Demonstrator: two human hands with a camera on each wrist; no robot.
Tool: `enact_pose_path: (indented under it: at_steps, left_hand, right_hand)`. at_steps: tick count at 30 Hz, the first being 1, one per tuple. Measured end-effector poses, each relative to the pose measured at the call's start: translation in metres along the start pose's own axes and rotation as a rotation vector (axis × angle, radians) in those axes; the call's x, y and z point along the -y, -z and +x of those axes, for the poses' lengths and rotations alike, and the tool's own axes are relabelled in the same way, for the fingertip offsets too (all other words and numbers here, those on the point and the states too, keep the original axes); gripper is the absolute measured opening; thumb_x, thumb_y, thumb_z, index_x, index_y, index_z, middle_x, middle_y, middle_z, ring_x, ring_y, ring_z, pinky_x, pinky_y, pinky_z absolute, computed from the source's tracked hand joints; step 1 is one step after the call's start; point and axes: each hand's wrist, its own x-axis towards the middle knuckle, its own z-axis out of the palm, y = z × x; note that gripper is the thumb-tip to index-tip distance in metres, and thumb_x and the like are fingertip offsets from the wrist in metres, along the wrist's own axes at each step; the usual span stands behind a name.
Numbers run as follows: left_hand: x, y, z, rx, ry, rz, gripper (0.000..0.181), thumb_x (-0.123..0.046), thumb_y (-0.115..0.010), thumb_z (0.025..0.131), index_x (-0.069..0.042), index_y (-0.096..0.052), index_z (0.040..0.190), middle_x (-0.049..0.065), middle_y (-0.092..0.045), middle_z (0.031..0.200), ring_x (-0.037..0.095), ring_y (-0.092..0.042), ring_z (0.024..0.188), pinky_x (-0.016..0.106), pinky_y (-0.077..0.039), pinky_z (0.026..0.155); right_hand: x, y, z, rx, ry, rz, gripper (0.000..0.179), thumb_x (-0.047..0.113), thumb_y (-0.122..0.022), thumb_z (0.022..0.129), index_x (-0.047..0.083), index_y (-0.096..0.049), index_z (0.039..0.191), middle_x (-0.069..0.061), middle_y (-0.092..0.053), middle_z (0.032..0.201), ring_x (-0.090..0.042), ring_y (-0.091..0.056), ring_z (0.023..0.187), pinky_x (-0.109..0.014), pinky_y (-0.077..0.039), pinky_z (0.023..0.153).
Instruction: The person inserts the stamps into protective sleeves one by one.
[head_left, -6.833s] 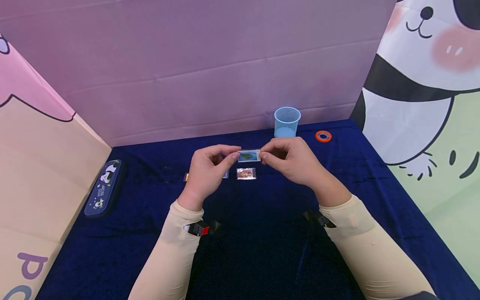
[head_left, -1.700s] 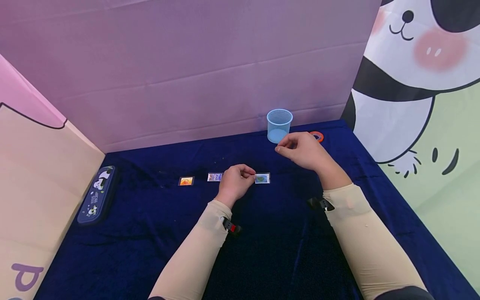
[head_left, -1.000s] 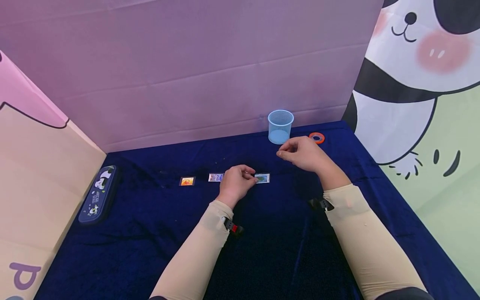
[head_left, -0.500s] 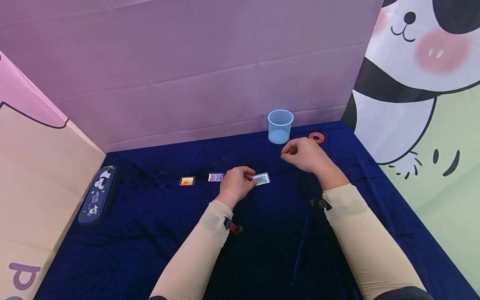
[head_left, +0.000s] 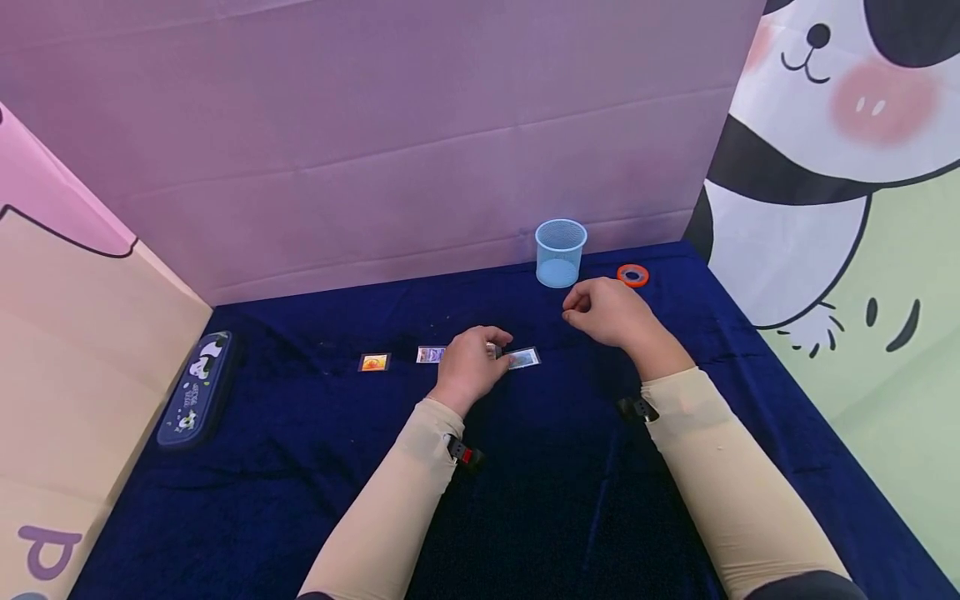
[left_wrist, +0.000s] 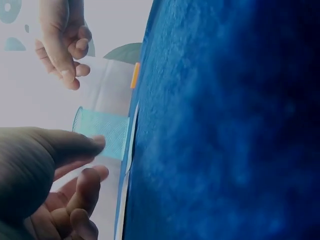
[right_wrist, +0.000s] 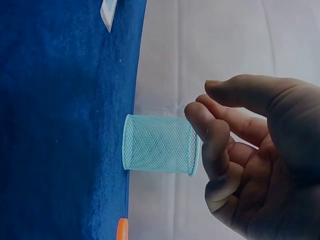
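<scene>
My left hand is low over a row of small picture cards on the dark blue cloth. Its thumb tip is right at the left end of a blue-green card, which lies slightly askew. Part of another card shows between thumb and index finger; the rest is hidden. Left of the hand lie a purple-blue card and an orange card. In the left wrist view, a gap separates thumb and fingers. My right hand, fingers loosely bent around nothing, hovers before the mesh cup.
The light blue mesh cup stands near the back wall. Beside it lies an orange-red tape roll. A dark blue pencil case with panda pictures rests at the left edge. Printed cloth walls enclose the table on the back and sides.
The blue-green card, earlier held up by both hands, now lies on the cloth, turned slightly. My right hand has moved right; my left thumb and index finger have spread apart.
</scene>
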Motion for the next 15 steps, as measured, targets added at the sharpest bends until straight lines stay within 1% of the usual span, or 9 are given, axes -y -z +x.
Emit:
enact_pose_path:
  at_steps: [3, 5, 11, 15]
  left_hand:
    - [0.002, 0.006, -0.001, -0.018, -0.019, -0.006, 0.027, -0.028, -0.08, 0.095, -0.021, -0.077, 0.121, -0.009, -0.075, 0.106, 0.012, -0.07, 0.094, 0.037, -0.056, 0.083]
    - [0.005, 0.011, -0.002, -0.032, -0.026, -0.005, 0.026, -0.029, -0.077, 0.097, -0.02, -0.077, 0.122, -0.01, -0.076, 0.102, 0.011, -0.071, 0.091, 0.036, -0.056, 0.081]
    - [0.014, 0.026, -0.003, -0.07, -0.02, 0.029, 0.023, -0.032, -0.075, 0.099, -0.021, -0.077, 0.119, -0.012, -0.075, 0.096, 0.01, -0.066, 0.081, 0.035, -0.053, 0.075]
    - [0.02, 0.036, -0.006, -0.098, -0.014, 0.062, 0.018, -0.033, -0.073, 0.099, -0.025, -0.078, 0.114, -0.012, -0.074, 0.094, 0.009, -0.062, 0.075, 0.032, -0.051, 0.07]
  right_hand:
    - [0.003, -0.002, 0.002, 0.006, 0.007, -0.002, 0.014, 0.022, -0.074, 0.098, 0.011, -0.075, 0.106, -0.007, -0.072, 0.099, -0.028, -0.063, 0.087, -0.047, -0.052, 0.081]
    - [0.005, -0.004, 0.003, 0.011, 0.007, -0.001, 0.013, 0.022, -0.075, 0.098, 0.011, -0.075, 0.106, -0.007, -0.072, 0.099, -0.028, -0.063, 0.087, -0.047, -0.052, 0.081]
    - [0.004, -0.007, 0.005, 0.023, 0.017, -0.021, 0.015, 0.023, -0.075, 0.098, 0.011, -0.075, 0.106, -0.008, -0.073, 0.102, -0.028, -0.065, 0.09, -0.048, -0.052, 0.084]
    - [0.0, -0.006, 0.004, 0.028, 0.018, -0.028, 0.017, 0.024, -0.075, 0.098, 0.011, -0.074, 0.109, -0.009, -0.074, 0.107, -0.029, -0.066, 0.094, -0.05, -0.053, 0.088]
